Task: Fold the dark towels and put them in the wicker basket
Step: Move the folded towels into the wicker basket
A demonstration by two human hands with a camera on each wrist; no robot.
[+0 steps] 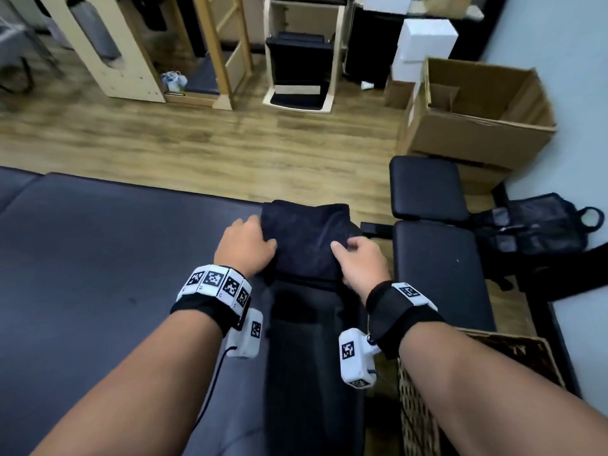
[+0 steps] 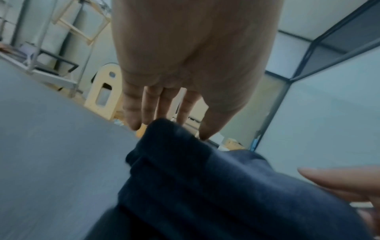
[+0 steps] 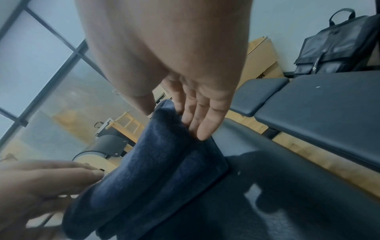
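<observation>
Head view: a folded dark towel [image 1: 306, 240] lies on the right part of a grey padded desk [image 1: 98, 258]. The left hand [image 1: 245, 246] holds the towel's left edge and the right hand [image 1: 358, 264] its right edge, thumbs on top. A wicker basket [image 1: 513, 353] sits low on the right, beside the right forearm, well apart from the towel. A cardboard box [image 1: 477, 126] stands on the wooden floor beyond a black bench [image 1: 437, 258].

Left wrist view: the left hand's grip is narrow, fingers [image 2: 152, 105] and thumb closing on a raised fold of the towel [image 2: 205, 186].

Right wrist view: the right fingers [image 3: 205, 116] and thumb pinch the towel's [image 3: 156, 162] upper edge. A black bag [image 3: 337, 47] leans against the wall behind the bench.
</observation>
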